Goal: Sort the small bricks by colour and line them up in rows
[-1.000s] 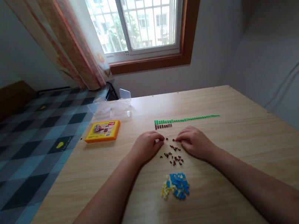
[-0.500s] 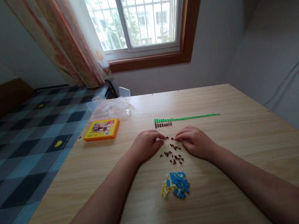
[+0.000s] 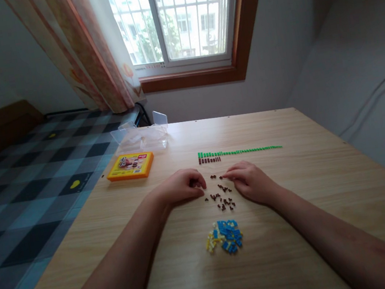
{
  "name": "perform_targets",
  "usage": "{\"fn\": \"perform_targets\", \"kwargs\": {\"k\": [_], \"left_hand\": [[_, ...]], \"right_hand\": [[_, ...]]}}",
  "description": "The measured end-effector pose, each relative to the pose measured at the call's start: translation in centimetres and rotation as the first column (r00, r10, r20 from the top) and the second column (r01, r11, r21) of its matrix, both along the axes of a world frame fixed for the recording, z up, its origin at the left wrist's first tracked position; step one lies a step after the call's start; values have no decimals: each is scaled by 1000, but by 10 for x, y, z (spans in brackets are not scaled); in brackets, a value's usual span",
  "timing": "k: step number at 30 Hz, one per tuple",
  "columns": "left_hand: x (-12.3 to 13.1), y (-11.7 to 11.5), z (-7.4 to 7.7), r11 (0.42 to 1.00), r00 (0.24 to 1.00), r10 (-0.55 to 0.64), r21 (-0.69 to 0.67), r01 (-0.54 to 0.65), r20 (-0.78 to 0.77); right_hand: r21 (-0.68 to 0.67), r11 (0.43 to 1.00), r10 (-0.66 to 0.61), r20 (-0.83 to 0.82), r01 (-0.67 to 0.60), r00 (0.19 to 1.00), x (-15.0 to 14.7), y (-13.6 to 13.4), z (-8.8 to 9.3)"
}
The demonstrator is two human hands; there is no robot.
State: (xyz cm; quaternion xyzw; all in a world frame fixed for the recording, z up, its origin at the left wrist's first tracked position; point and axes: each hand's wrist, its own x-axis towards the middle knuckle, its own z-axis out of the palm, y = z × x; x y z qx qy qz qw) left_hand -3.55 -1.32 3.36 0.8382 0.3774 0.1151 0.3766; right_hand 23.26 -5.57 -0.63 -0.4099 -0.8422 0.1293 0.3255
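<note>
Small brown toy bricks (image 3: pixel 226 202) lie scattered on the table between my two hands. My left hand (image 3: pixel 183 185) is at their left, fingers curled and thumb apart, with nothing seen in its grip. Just right of its fingertips sits a pair of brown bricks (image 3: pixel 213 176). From the other side, my right hand (image 3: pixel 250 180) rests on the table with its index finger stretched out, its tip at a single brown brick (image 3: pixel 221 177). Beyond the hands run a row of green bricks (image 3: pixel 237 152) and a shorter row of brown bricks (image 3: pixel 210 160).
Nearer to me is a pile of blue bricks (image 3: pixel 229 235) beside yellow and cream bricks (image 3: pixel 211 243). At the left stand an orange-yellow box (image 3: pixel 130 166) and a clear plastic container (image 3: pixel 143 140). A bed (image 3: pixel 39 186) adjoins the wooden table (image 3: pixel 289 159).
My left hand has drawn back to the left, away from the pair of brown bricks, and its fingers have parted from the thumb. The right hand has barely moved.
</note>
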Motion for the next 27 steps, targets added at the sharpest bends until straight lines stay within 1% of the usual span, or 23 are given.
{"fn": "perform_targets", "kwargs": {"k": [3, 5, 9, 12, 16, 19, 24, 27], "left_hand": [[5, -3, 3, 991, 993, -69, 109, 79, -93], [9, -6, 4, 981, 988, -86, 163, 107, -131], [12, -10, 4, 966, 987, -75, 236, 108, -144], [11, -9, 2, 964, 989, -73, 244, 104, -130], [9, -7, -1, 985, 996, -10, 170, 26, -93], [8, -5, -4, 990, 999, 51, 135, -49, -16], [9, -4, -8, 980, 985, 142, 127, -154, 97], [9, -2, -10, 974, 975, 174, 119, -191, 136]], "right_hand": [[7, 1000, 1, 19, -1, 1000, 0, 1, -2], [11, 1000, -2, 27, 2, 1000, 0, 2, -3], [17, 1000, -5, 55, 4, 998, 0, 3, -4], [16, 1000, -6, 76, 5, 997, -1, 3, -4], [23, 1000, -13, 82, 11, 997, -2, 2, -3], [24, 999, -41, 78, 39, 996, -2, 1, -2], [7, 991, -133, 64, 133, 989, 1, 2, 1], [-10, 982, -190, 58, 191, 980, 3, 3, 0]]}}
